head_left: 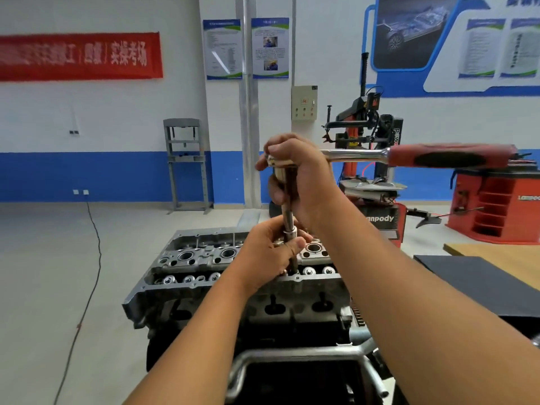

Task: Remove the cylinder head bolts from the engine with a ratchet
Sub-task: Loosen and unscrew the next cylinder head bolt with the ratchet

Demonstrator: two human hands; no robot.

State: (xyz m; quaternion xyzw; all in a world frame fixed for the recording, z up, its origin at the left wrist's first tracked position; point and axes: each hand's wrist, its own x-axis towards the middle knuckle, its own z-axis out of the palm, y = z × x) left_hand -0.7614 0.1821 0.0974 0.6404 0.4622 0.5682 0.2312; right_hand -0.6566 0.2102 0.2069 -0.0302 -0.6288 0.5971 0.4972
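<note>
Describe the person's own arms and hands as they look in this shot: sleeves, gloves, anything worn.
Both forearms are bare up to the frame edge, with no sleeves in view. The left hand and the right hand wear no gloves, and no rings show. At the far right edge, by the right arm, a small metallic bit peeks in; it may be a watch or bracelet, but too little shows to tell.

one engine [233, 290], one ratchet [409, 154], two hands [301, 173] (both gripping)
</note>
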